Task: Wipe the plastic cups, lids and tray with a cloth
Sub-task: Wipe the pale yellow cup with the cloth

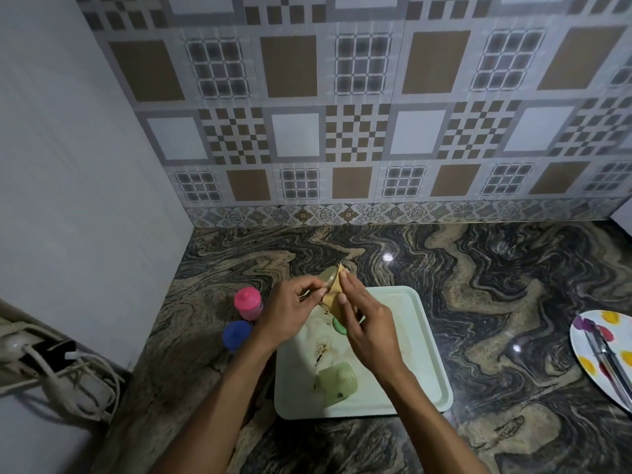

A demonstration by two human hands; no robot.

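Clear plastic cup [327, 279] is gripped at its rim by the curled fingers of the left hand [290, 309], raised and tilted over the far edge of the tray [420, 354]. A tan cloth [333, 299] is pinched by the right hand [366, 323] and pressed against the cup's side. Under the right hand, a green lid [338, 326] is partly hidden on the tray. Nearer the person, a pale green cup [337, 379] is lying on its side on the tray, beside brown stains [321, 350]. Just left of the tray, a pink-capped cup [248, 302] and a blue-capped cup [237, 331] are stood on the marbled countertop [496, 285]. Well to the right, metal utensils [612, 367] are laid on a spotted plate [588, 343].
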